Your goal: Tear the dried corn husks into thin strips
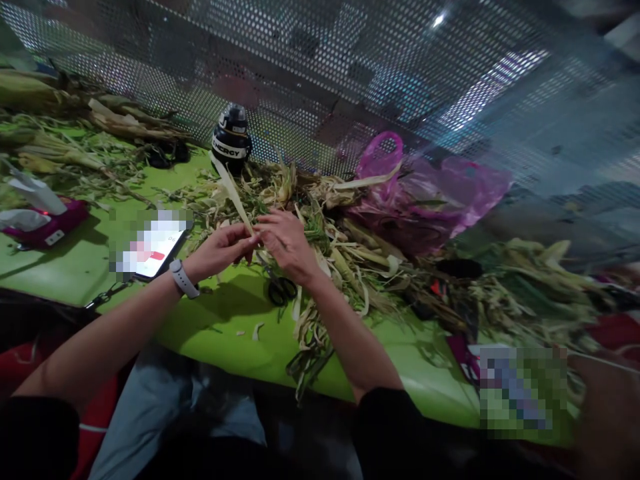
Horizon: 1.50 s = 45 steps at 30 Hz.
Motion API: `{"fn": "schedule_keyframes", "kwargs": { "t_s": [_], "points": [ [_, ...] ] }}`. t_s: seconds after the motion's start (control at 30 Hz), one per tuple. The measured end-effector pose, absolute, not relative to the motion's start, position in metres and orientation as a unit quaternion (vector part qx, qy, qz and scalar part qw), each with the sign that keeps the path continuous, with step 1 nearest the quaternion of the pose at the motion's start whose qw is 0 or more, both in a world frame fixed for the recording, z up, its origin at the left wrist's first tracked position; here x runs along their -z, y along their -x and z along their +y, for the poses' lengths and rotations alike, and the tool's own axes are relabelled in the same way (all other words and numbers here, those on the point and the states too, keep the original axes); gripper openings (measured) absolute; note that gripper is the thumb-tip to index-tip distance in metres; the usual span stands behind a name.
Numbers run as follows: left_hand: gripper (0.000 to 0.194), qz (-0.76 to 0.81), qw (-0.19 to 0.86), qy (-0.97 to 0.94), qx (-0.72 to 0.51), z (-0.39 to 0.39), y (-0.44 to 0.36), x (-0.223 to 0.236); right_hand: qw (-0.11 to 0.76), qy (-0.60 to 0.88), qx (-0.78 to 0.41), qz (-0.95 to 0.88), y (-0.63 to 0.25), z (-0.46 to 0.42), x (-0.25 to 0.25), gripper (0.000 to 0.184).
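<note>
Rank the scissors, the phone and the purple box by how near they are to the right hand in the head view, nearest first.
From the right hand:
1. Scissors: just below it in the picture, on the green table.
2. Phone: off to the left.
3. Purple box: farther left, past the phone.

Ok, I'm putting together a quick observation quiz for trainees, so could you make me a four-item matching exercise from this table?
Column one:
1. Phone
2. Pale strip
3. Scissors
4. Bottle

Column two:
A. Held where the left hand and right hand meet
B. Marked "ENERGY"
C. Screen lit
D. Dark handles, lying on the green surface

Pairs: 1-C, 2-A, 3-D, 4-B.
</note>
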<state>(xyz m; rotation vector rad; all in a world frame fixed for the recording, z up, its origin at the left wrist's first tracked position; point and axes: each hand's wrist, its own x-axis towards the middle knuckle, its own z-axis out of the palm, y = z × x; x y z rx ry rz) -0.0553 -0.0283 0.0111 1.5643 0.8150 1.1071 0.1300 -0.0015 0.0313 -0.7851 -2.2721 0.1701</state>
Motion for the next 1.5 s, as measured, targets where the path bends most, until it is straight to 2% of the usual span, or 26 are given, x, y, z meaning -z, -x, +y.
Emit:
{"fn": "schedule_keyframes", "kwargs": {
  "t_s": [0.23,0.33,0.5,0.63,0.77,0.9,1.03,1.07,1.13,1.23,1.3,1.43,1.5],
  "points": [
    [0.033,0.385,0.471,-0.617,-0.498,-0.023,0.056,-0.007,0.322,0.315,-0.092,-0.888,-0.134,0.009,-0.028,0.032],
    [0.033,0.399,0.473,-0.603,-0.504,-0.023,0.055,-0.006,0.301,0.302,-0.157,-0.891,-0.138,0.008,-0.033,0.031],
    [0.034,0.344,0.557,-0.654,-0.378,-0.030,0.052,-0.010,0.346,0.347,-0.276,-0.827,-0.136,0.003,-0.039,0.030],
    [0.038,0.346,0.561,-0.662,-0.356,-0.033,0.049,-0.012,0.365,0.338,-0.381,-0.779,-0.123,-0.001,-0.031,0.033],
    [0.043,0.332,0.592,-0.664,-0.315,-0.034,0.047,-0.010,0.412,0.342,-0.415,-0.736,-0.113,-0.004,-0.023,0.034],
    [0.037,0.332,0.620,-0.623,-0.343,-0.033,0.046,-0.008,0.424,0.373,-0.343,-0.751,-0.116,-0.006,-0.027,0.038],
    [0.031,0.323,0.659,-0.510,-0.450,-0.030,0.047,-0.005,0.511,0.413,-0.098,-0.747,-0.125,-0.013,-0.041,0.032],
    [0.030,0.309,0.664,-0.489,-0.474,-0.028,0.048,-0.004,0.517,0.419,-0.056,-0.745,-0.126,-0.015,-0.043,0.030],
    [0.030,0.290,0.652,-0.473,-0.516,-0.026,0.049,-0.003,0.475,0.416,-0.044,-0.774,-0.124,-0.020,-0.043,0.031],
    [0.029,0.307,0.601,-0.469,-0.569,-0.026,0.049,-0.004,0.352,0.398,-0.128,-0.837,-0.115,-0.022,-0.031,0.026],
    [0.031,0.322,0.588,-0.459,-0.583,-0.028,0.047,-0.006,0.313,0.397,-0.205,-0.838,-0.106,-0.022,-0.019,0.017],
    [0.036,0.337,0.597,-0.440,-0.580,-0.033,0.045,-0.009,0.332,0.363,-0.425,-0.760,-0.092,-0.017,0.004,0.022],
    [0.037,0.350,0.585,-0.444,-0.582,-0.033,0.046,-0.009,0.345,0.337,-0.480,-0.733,-0.090,-0.015,0.010,0.022]
  ]
}}
